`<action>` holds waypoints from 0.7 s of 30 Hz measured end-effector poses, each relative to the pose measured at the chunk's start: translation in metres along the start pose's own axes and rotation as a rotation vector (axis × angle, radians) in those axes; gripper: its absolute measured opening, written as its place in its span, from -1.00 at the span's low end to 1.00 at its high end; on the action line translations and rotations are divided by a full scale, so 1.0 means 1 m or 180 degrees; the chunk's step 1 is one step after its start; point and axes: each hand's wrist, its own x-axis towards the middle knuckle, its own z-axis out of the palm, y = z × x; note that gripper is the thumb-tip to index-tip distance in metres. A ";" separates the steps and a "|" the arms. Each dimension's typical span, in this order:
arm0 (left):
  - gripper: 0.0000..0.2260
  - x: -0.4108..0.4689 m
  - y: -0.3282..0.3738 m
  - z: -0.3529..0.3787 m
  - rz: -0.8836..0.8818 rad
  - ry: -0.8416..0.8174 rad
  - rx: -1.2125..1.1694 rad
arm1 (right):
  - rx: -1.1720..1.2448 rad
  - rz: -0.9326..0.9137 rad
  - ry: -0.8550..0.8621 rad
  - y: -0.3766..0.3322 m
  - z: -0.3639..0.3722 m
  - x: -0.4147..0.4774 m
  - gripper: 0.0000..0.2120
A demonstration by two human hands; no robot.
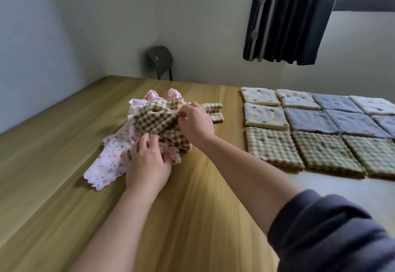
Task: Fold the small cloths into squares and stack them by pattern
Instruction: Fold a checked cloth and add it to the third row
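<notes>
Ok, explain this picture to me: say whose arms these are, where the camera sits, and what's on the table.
There is no machine here. One camera, worn on the person's head, looks down at their own bare arms. The right hand pinches a brown checked cloth lifted from a loose pile, with a pink flowered cloth beneath. The left hand rests on that pile; whether it grips is unclear. Further right on the wooden table lie folded cloths: dotted white squares, grey-blue squares and checked squares.
</notes>
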 end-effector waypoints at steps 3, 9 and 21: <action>-0.55 0.002 0.000 0.003 -0.0036 0.0004 0.0019 | 0.0921 0.0230 0.0419 -0.013 -0.014 0.004 -0.88; -0.55 -0.001 -0.001 -0.004 0.0217 0.0474 0.0028 | 0.1920 0.0594 0.0597 -0.021 -0.082 -0.013 -0.88; -0.91 -0.099 0.118 -0.049 0.1994 -0.0263 -0.2847 | 0.2101 0.1792 -0.0096 0.072 -0.203 -0.191 -0.83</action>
